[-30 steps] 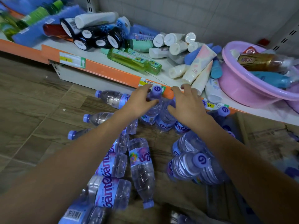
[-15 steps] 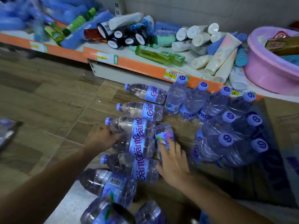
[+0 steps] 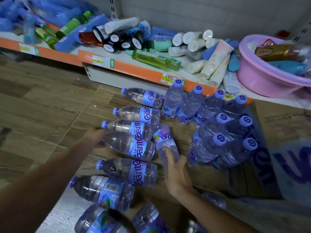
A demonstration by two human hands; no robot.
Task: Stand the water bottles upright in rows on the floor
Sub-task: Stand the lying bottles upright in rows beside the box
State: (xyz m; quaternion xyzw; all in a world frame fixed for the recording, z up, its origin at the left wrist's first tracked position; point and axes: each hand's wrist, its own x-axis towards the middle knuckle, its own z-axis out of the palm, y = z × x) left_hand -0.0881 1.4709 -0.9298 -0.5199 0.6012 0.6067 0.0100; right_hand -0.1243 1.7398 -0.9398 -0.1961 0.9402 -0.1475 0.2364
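The left hand is smeared by motion, so its grip on the lying bottle beside it cannot be told. Nearer than that bottle, two bottles run off the bottom edge. The pink basin is cut by the right edge.

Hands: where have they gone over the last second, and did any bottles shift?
Both hands came back from the upright bottles by the shelf to the lying ones. The left hand now reaches the neck end of a lying bottle; its grip is blurred. The right hand closes on the small bottle beside it. The standing rows and the other lying bottles look unchanged.
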